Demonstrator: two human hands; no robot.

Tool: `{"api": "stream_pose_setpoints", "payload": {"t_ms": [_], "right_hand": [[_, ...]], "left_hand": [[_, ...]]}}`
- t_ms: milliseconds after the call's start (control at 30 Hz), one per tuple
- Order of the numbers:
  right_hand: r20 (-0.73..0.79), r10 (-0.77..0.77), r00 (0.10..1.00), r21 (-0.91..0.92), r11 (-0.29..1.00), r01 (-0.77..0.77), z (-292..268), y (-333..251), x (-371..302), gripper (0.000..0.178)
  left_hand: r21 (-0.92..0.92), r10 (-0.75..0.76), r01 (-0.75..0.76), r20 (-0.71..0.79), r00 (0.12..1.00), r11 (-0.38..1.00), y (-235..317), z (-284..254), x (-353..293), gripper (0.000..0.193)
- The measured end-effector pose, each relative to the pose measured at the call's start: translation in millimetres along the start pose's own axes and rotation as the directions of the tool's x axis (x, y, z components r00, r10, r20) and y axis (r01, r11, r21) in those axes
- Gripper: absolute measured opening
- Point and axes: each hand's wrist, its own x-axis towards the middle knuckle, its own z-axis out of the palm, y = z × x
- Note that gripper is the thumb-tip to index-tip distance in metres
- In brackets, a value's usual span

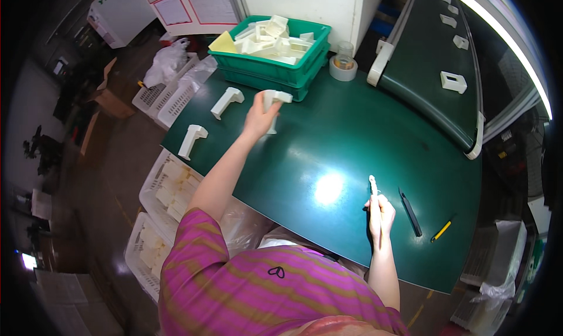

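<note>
My left hand [258, 117] is stretched over the far left of the green table [281, 171], closed round a white plastic part [279, 96] with a bent, L-like shape. Two similar white parts lie to its left: one angled part [227, 102] near the green crate, another angled part [192, 141] by the table's left edge. Low over the right side, my right hand [380, 211] is closed on a slim whitish piece [373, 184] that points away from me; its kind is too small to make out. Beside that hand lie a black pen-like tool [410, 211] and a yellow-handled tool [441, 231].
Stacked green crates [293, 72] hold white parts at the back, beside a tape roll [343, 67]. A conveyor belt [425, 72] carries several white parts at the far right. White baskets [151, 177] of parts stand left, below the table; another white basket [492, 265] stands right.
</note>
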Motion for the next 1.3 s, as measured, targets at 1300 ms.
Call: {"api": "stream_pose_setpoints", "payload": {"t_ms": [1300], "right_hand": [[-0.023, -0.110, 0.994, -0.194, 0.975, 0.104, 2, -1, 2, 0.021]], "left_hand": [[0.765, 0.461, -0.369, 0.107, 0.881, 0.528, -30, -50, -16, 0.051]]}}
